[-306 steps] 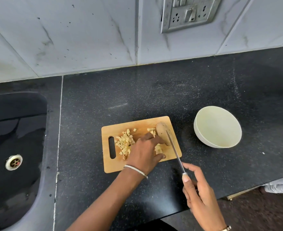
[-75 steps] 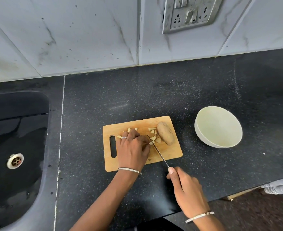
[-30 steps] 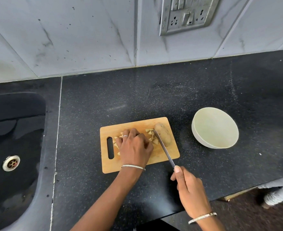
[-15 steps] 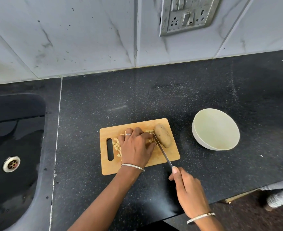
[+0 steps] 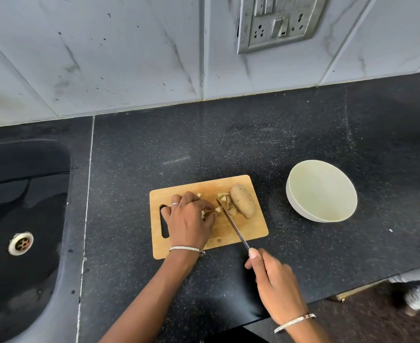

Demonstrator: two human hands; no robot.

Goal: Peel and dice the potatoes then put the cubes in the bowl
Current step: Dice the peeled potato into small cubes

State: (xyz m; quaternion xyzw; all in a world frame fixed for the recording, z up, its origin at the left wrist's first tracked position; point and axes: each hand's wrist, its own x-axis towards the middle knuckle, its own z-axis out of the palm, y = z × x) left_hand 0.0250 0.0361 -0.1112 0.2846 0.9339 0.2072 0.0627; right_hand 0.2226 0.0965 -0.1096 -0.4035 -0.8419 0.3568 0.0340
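Note:
A wooden cutting board (image 5: 251, 230) lies on the black counter. A whole unpeeled potato (image 5: 243, 200) rests at its far right corner, with a few cut potato cubes (image 5: 225, 198) beside it. My left hand (image 5: 189, 219) lies over the pile of cubes in the board's middle, fingers curled around them, hiding most of them. My right hand (image 5: 274, 280) grips the handle of a knife (image 5: 232, 222), forefinger along its spine. The blade slants up-left, its tip among the cubes next to my left fingertips. An empty pale bowl (image 5: 321, 190) stands right of the board.
A black sink (image 5: 18, 219) with a metal drain fills the left side. The tiled wall with a socket plate (image 5: 277, 21) rises behind the counter. The counter's front edge runs under my right wrist; a foot shows on the floor at lower right.
My left hand has slid slightly left over the cube pile. The knife tip has shifted left from the potato toward my left fingers.

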